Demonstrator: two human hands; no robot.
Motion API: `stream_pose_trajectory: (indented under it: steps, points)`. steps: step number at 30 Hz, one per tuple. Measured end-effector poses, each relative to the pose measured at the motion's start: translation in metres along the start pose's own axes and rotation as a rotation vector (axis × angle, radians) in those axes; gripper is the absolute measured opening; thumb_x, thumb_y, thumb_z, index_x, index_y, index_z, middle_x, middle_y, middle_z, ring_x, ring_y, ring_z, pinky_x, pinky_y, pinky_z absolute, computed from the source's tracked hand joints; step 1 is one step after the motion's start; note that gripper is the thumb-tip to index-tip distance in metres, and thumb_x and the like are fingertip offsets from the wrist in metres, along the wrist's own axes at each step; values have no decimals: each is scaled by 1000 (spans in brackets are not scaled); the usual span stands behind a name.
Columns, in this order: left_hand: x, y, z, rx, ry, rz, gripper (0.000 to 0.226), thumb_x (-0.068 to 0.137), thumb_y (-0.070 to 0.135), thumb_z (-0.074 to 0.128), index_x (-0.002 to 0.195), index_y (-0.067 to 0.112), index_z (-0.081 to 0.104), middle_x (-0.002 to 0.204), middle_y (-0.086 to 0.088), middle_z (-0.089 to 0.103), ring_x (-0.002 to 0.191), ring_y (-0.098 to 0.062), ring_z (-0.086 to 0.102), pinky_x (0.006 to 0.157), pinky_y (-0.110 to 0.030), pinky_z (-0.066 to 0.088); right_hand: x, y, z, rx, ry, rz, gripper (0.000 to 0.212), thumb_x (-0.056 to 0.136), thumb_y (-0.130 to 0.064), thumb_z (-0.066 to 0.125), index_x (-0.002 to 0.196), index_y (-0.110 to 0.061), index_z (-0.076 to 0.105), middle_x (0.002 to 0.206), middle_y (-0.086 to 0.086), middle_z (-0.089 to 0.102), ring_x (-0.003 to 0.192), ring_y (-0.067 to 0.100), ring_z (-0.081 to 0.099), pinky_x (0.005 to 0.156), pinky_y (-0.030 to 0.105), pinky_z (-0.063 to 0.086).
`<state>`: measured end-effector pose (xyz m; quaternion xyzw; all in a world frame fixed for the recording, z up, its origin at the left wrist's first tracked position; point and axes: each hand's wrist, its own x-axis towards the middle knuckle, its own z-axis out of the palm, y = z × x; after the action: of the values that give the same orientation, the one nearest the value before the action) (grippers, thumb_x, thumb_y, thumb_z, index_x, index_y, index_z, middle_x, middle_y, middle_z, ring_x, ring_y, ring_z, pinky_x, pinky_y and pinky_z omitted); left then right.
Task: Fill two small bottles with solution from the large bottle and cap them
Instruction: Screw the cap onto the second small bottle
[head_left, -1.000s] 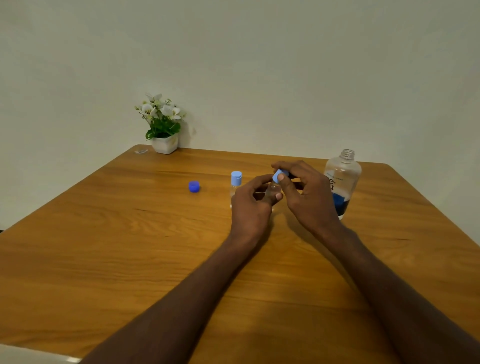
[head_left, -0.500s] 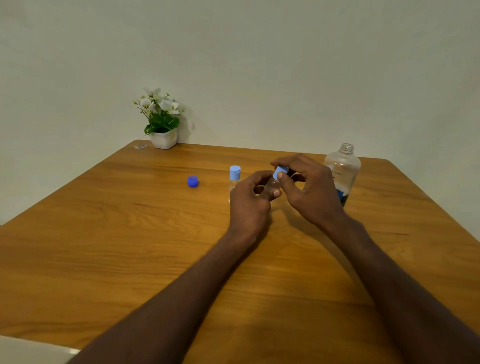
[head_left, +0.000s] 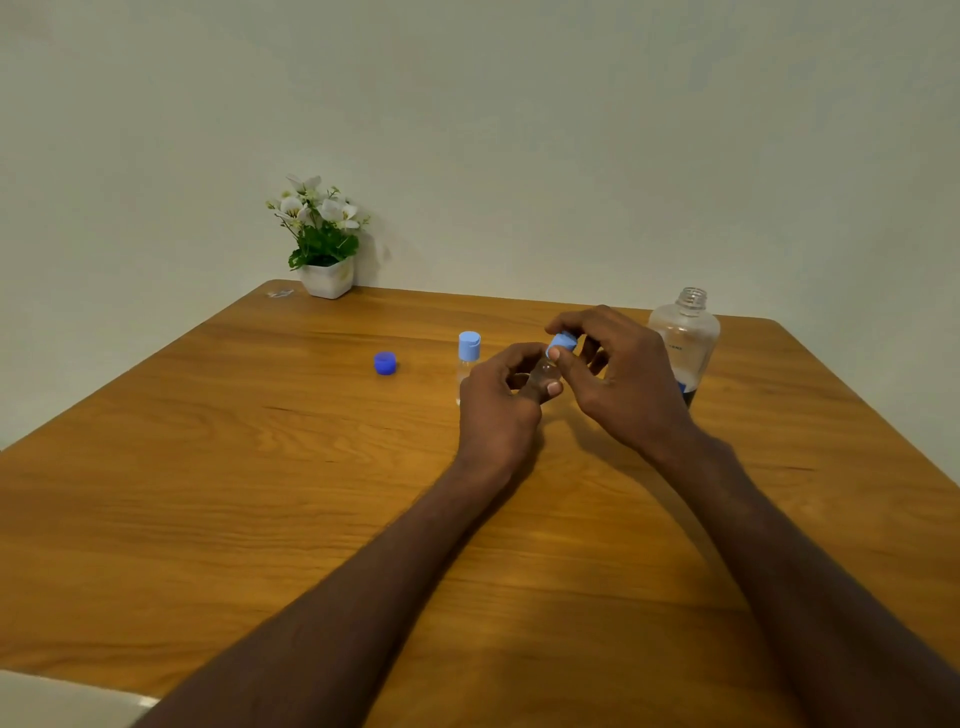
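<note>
My left hand (head_left: 498, 405) grips a small clear bottle (head_left: 543, 373), tilted and mostly hidden by the fingers. My right hand (head_left: 623, 379) pinches the light blue cap (head_left: 562, 344) at that bottle's neck. Just left of my hands, a second small bottle (head_left: 467, 358) with a light blue cap stands upright on the table. The large clear bottle (head_left: 685, 338) stands uncapped behind my right hand, with dark liquid low inside. Its dark blue cap (head_left: 385, 362) lies alone on the table to the left.
The wooden table (head_left: 260, 493) runs to a pale wall. A white pot of flowers (head_left: 324, 236) stands at the far left corner, with a small clear object (head_left: 280, 293) beside it. A pale surface (head_left: 52, 701) shows at the bottom left.
The view has shifted slightly. My right fingers have shifted on the light blue cap at the small bottle's neck, and the left hand keeps its hold.
</note>
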<state>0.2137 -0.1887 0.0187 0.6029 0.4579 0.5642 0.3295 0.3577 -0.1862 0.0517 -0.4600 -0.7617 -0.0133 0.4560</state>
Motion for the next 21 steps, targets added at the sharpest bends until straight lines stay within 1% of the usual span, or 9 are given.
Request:
stream_pose_trajectory:
  steps: [2,6,8,10,12,14,17,19,21]
  points:
    - [0,0,0,5,-3,2,39,90,3,75,127,16,71,119,2,75,115,-12,66,105,-40,52,0,1,1,-15,-5,4,26,95,-21,74,119,-11,73,111,2,71,83,15,63,72,33,57]
    - [1,0,0,-3,-8,10,38,90,3,74,126,16,72,116,3,76,111,-9,67,103,-35,53,0,1,0,9,-21,11,35,94,-21,75,127,-13,69,114,3,69,87,16,64,72,27,55]
    - [1,-1,0,4,-10,12,39,90,4,75,126,16,71,117,2,75,112,-11,67,103,-32,52,0,1,0,-16,-30,2,30,94,-19,75,123,-12,71,112,2,70,85,15,63,71,26,53]
    - [1,-1,0,16,-14,14,39,90,3,75,126,16,72,118,3,75,113,-10,66,101,-28,51,1,2,1,-45,-41,8,27,95,-21,75,120,-12,73,111,3,70,83,14,61,69,20,48]
    - [1,-2,-1,4,-16,12,38,90,2,74,126,15,72,117,3,75,112,-10,67,98,-25,52,1,2,0,-47,-57,17,32,95,-25,74,125,-14,70,117,2,68,86,13,60,70,18,44]
    - [1,-1,0,-21,-18,-2,37,91,2,73,125,14,72,116,2,76,111,-10,68,96,-24,53,2,1,-2,-32,-62,10,38,95,-24,74,132,-16,66,122,0,67,90,13,62,73,23,48]
    - [1,-1,0,-23,-17,-20,38,90,3,74,126,14,72,117,1,75,112,-12,67,99,-29,54,2,-1,-2,-66,-78,3,33,95,-20,73,127,-14,70,120,2,70,89,16,63,78,32,56]
    - [1,-1,0,-14,-20,-17,38,90,2,74,126,14,72,117,1,75,112,-12,67,100,-31,54,1,-1,-2,-92,-81,9,30,96,-22,72,125,-15,71,118,2,69,86,15,62,77,31,54]
    - [1,-1,0,-15,-20,-18,38,90,2,74,127,13,71,118,1,75,113,-12,67,100,-31,54,1,-1,-3,-84,-78,15,33,96,-25,72,128,-17,69,120,1,68,87,14,62,77,30,54]
